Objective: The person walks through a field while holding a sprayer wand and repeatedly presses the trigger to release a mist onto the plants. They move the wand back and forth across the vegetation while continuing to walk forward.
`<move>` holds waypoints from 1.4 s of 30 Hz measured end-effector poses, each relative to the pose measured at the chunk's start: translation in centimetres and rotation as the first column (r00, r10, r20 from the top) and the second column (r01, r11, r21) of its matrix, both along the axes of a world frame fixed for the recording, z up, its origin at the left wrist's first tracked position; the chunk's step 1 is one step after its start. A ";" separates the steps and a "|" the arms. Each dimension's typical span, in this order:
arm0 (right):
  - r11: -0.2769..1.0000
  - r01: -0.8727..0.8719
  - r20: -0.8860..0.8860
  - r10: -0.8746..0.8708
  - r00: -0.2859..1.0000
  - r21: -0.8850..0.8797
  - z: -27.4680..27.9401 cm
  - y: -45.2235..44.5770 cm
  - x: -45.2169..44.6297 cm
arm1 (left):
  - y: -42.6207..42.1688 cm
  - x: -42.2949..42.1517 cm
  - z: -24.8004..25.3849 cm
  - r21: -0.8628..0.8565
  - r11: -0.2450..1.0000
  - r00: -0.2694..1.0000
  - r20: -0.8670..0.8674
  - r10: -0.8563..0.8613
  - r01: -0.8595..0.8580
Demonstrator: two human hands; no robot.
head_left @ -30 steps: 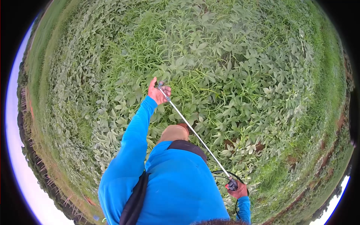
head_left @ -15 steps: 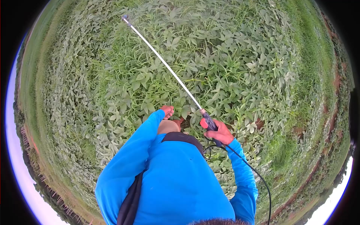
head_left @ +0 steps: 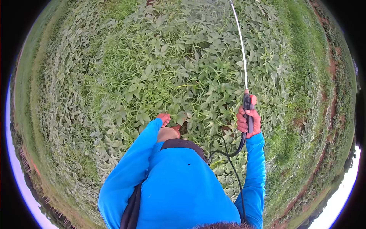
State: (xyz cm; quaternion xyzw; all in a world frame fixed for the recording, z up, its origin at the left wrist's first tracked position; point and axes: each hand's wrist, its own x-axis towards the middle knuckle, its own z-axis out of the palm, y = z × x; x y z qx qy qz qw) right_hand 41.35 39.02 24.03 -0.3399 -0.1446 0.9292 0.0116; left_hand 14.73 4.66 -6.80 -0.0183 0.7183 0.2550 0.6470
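Observation:
My right hand (head_left: 249, 121) is wrapped round the dark grip of a spray wand (head_left: 244, 57), which has a red part near the thumb. The wand's thin white tube points forward and curves slightly left, with its dark nozzle (head_left: 231, 2) at the top edge of the view. A black hose (head_left: 239, 148) runs from the bottom of the grip back toward my waist. My left hand (head_left: 164, 119) is held in front of my body, low over the leaves, fingers curled in; nothing shows in it.
Dense leafy crop plants (head_left: 213, 80) surround me, with grassy clumps (head_left: 118, 57) among them. A thin black cable (head_left: 237, 173) hangs beside my right arm. Strips of reddish soil (head_left: 331, 70) show at the right. A dark strap (head_left: 131, 206) lies by my left arm.
My right hand has swung the wand from pointing forward-left to nearly straight ahead, moving right and slightly forward. My left hand has shifted slightly left and down in view, still curled.

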 end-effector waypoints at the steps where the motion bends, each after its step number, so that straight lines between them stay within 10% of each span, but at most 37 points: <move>1: 0.998 0.062 -0.095 -0.064 0.993 -0.032 -0.2 0.2 0.4 | -0.4 -0.2 0.2 -0.002 1.000 1.000 0.014 -0.006 0.006; 14: 0.912 0.382 -0.356 -0.409 0.840 -0.148 -0.7 5.3 -4.0 | -0.4 -1.6 -1.0 -0.062 0.989 0.988 0.070 0.137 -0.133; 42: 0.911 -0.404 -0.314 0.361 0.878 -0.081 0.3 3.0 -38.2 | 4.7 -13.2 0.0 -0.021 0.973 0.968 0.102 0.230 -0.230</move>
